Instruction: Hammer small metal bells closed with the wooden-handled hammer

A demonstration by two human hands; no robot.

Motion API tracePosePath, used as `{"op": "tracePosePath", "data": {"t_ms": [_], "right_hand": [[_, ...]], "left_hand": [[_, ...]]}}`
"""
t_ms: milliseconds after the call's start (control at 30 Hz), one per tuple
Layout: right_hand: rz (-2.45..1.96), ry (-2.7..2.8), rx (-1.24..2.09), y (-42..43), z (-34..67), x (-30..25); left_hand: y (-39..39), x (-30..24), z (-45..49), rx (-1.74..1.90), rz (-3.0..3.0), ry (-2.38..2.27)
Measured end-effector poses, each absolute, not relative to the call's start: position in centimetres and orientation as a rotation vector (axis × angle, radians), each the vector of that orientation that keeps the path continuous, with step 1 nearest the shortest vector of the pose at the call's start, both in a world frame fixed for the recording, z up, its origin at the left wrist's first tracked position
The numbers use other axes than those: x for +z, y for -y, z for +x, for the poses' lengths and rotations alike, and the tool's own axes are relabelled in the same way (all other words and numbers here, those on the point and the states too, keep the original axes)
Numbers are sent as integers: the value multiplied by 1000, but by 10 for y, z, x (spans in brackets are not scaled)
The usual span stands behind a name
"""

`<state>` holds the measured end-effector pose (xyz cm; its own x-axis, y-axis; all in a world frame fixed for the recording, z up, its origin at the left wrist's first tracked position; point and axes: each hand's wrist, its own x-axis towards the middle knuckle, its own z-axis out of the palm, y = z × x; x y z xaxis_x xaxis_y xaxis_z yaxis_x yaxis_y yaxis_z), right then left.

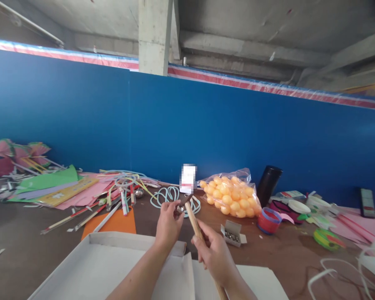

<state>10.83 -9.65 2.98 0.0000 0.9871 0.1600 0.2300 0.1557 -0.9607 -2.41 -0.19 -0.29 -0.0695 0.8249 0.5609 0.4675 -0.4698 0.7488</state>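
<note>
Wooden stick (193,222), in the head view, slants up above white cardboard (112,260) on the counter (268,250), your right hand's (213,248) fingers wrapped around it. Your left hand's (168,223) fingers pinch a dark strip (186,201) with shiny metal (180,209), just beside the stick's upper tip. Beyond lies coiled pale-blue cord (155,196); to its right, a clear bag of orange balls (230,196).

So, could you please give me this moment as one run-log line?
right hand: gripping wooden stick | left hand: holding small silvery piece near wooden stick | nearby: bag of orange balls, open box of metal bits
</note>
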Motion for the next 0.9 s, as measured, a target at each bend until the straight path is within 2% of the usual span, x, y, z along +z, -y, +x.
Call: {"op": "tracePosePath", "data": {"t_ms": [433, 667, 900], "right_hand": [[-1246, 1338, 940, 100, 103, 39], [-1216, 1223, 913, 102, 109, 48], [-1238, 1321, 906, 102, 103, 42]], "left_hand": [[1, 1, -25, 1551, 1731, -1396], [-5, 5, -23, 1470, 1275, -1107], [-4, 7, -21, 1496, 1198, -990]]}}
